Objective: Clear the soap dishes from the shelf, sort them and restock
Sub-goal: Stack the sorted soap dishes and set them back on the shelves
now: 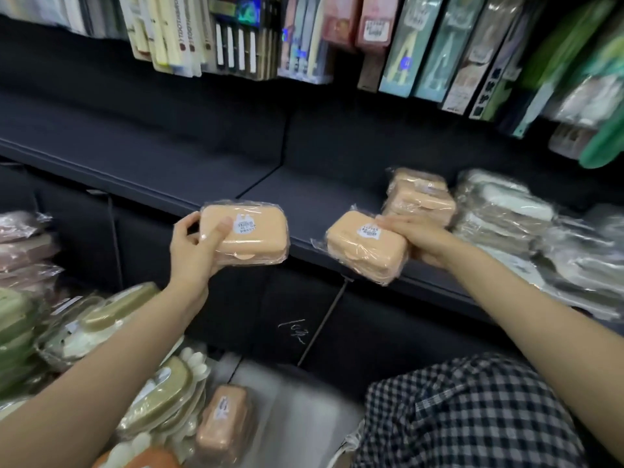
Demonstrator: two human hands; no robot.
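Left hand (192, 246) grips one wrapped peach soap dish (248, 233), thumb across its lid, held in front of the dark shelf (202, 170) edge near centre frame. Right hand (413, 236) grips a second peach soap dish (364, 248) at its right end, tilted, over the shelf's front lip at about 3 o'clock from the first. The two hands are well apart.

On the shelf, just behind the right hand: a stack of peach dishes (420, 197). At 3 o'clock from that, touching or nearly so: a pile of white/pale wrapped dishes (503, 211).

At 7 o'clock, below the left arm: green and white wrapped dishes (111, 315), plus one more peach boxed dish (224, 420). Pinkish wrapped stock (23, 244) at 9 o'clock. Hanging toothbrush packs (236, 38) at 12 o'clock. Checked fabric (466, 413) at 5 o'clock.
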